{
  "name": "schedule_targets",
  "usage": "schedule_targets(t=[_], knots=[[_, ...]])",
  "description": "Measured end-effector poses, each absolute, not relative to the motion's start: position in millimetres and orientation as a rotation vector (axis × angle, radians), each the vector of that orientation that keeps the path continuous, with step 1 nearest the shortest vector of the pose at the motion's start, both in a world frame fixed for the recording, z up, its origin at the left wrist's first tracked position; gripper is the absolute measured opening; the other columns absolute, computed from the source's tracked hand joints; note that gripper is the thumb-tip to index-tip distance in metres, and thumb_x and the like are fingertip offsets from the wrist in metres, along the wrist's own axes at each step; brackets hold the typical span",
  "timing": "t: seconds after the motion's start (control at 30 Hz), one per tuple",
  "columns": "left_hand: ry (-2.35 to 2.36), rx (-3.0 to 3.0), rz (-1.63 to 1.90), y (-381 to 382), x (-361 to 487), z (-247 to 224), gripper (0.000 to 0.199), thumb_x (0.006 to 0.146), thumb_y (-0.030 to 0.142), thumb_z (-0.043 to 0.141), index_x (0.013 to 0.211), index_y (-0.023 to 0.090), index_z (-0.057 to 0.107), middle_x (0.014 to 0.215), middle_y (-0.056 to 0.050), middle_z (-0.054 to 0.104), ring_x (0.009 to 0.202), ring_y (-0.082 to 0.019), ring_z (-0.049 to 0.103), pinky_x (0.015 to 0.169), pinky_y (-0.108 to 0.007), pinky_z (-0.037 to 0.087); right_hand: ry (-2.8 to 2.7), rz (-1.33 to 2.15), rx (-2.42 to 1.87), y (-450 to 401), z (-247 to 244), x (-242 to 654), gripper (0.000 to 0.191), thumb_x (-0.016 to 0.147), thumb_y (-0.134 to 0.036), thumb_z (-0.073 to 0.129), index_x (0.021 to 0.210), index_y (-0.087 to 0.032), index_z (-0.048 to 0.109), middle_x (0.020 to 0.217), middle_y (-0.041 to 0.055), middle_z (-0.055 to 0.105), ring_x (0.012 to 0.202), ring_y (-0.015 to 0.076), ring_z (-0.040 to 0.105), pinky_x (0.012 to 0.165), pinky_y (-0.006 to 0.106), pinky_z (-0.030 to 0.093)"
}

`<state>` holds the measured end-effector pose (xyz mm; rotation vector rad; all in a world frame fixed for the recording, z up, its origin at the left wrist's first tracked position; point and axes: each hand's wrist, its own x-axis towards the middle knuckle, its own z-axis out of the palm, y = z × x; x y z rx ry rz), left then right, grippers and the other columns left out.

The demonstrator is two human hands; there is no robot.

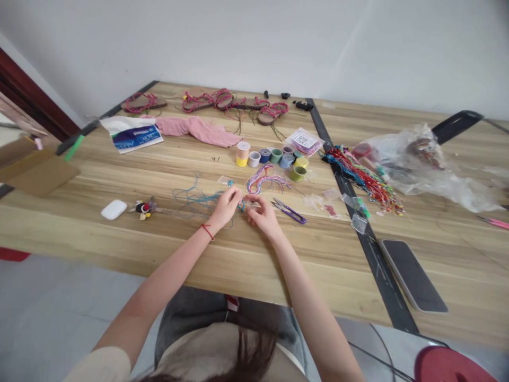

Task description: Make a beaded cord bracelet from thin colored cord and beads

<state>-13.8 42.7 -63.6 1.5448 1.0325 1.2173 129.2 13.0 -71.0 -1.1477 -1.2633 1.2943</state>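
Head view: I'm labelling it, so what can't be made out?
All in the head view:
Blue cords: partly covered by left hand.
Right hand: anything held is too small.
Cardboard box: cut off by left edge.
Plastic bag: contents blurred behind crumpled plastic.
Labelled packet: print too small to read.

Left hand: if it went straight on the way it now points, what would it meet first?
The left hand would probably meet the bundle of coloured threads ahead of it, though depth is unclear and it might pass above.

A small craft workspace: the wood-grain bench [338, 265] carries thread spools [275, 155], purple-handled snips [293, 213], loose blue cord [205, 198] and, to the right, multicoloured knotted cords [366, 180].
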Motion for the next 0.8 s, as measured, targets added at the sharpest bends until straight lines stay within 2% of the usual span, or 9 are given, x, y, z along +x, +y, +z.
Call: schedule_targets(t=[0.07,0.1,0.13,0.2,0.27,0.3,0.6,0.73,0.8], knots=[[1.053,1.594,1.184,41,-14,-63,0.032,0.091,0.043,0.047,0.071,0.019,0.043,0.066,0.004,0.041,0.062,-0.011,0.039,0.06,-0.024,0.034,-1.212,1.373,-1.058,13,-70,128,0.049,0.067,-0.032,0.069,0.113,-0.022,0.056,0.123,0.0085,0.063,0.047,0.0042,0.054,0.039,0.02,0.04],[1.066,1.621,1.17,40,-14,-62,0.031,0.092,0.043,0.046,0.071,0.019,0.043,0.066,0.004,0.041,0.062,-0.011,0.039,0.06,-0.024,0.033,-1.198,1.4,-1.026,13,-70,127,0.051,0.067,-0.035,0.072,0.114,-0.023,0.057,0.122,0.0085,0.064,0.047,0.0044,0.055,0.04,0.021,0.041],[1.077,1.653,1.158,39,-14,-61,0.031,0.092,0.043,0.045,0.072,0.019,0.043,0.066,0.003,0.041,0.062,-0.011,0.039,0.06,-0.024,0.033,-1.192,1.427,-1.004,14,-70,127,0.053,0.067,-0.037,0.074,0.115,-0.022,0.057,0.114,0.0077,0.067,0.047,0.0051,0.056,0.041,0.021,0.043],[1.091,1.737,1.134,37,-14,-59,0.03,0.093,0.041,0.044,0.073,0.019,0.045,0.067,0.003,0.044,0.062,-0.011,0.04,0.06,-0.024,0.033,-1.181,1.469,-0.985,15,-71,127,0.053,0.068,-0.041,0.075,0.113,-0.019,0.06,0.085,0.0029,0.072,0.047,0.0076,0.057,0.045,0.022,0.046],[1.098,1.836,1.121,35,-14,-56,0.028,0.094,0.037,0.042,0.074,0.019,0.046,0.068,0.002,0.047,0.063,-0.011,0.042,0.061,-0.024,0.034,-1.166,1.487,-0.98,15,-71,127,0.051,0.068,-0.044,0.076,0.109,-0.016,0.062,0.062,-0.0023,0.066,0.048,0.0096,0.058,0.048,0.023,0.047],[1.102,1.882,1.118,34,-14,-54,0.027,0.095,0.035,0.041,0.073,0.019,0.046,0.068,0.002,0.049,0.064,-0.011,0.044,0.063,-0.025,0.034,-1.159,1.485,-0.979,15,-71,127,0.05,0.067,-0.044,0.076,0.106,-0.015,0.063,0.057,-0.0034,0.064,0.048,0.0101,0.058,0.049,0.023,0.048],[1.193,1.953,1.115,33,-15,-54,0.028,0.095,0.033,0.041,0.071,0.019,0.044,0.065,0.003,0.047,0.061,-0.011,0.042,0.061,-0.025,0.031,-1.181,1.438,-1.043,15,-69,131,0.043,0.068,-0.05,0.074,0.092,-0.016,0.064,0.047,-0.007,0.057,0.038,0.0071,0.047,0.04,0.02,0.039],[1.192,1.862,1.1,35,-15,-57,0.029,0.095,0.036,0.04,0.072,0.019,0.043,0.062,0.003,0.047,0.059,-0.011,0.041,0.06,-0.024,0.031,-1.149,1.505,-1.014,16,-68,132,0.044,0.066,-0.056,0.073,0.084,-0.019,0.059,0.064,-0.0028,0.065,0.04,0.0069,0.05,0.038,0.02,0.038],[1.196,1.833,1.108,35,-15,-58,0.029,0.094,0.037,0.041,0.072,0.019,0.043,0.062,0.004,0.046,0.059,-0.011,0.041,0.059,-0.024,0.031,-1.143,1.518,-1.004,16,-67,131,0.045,0.066,-0.057,0.073,0.084,-0.019,0.058,0.064,-0.0035,0.063,0.039,0.0063,0.047,0.037,0.02,0.034]])
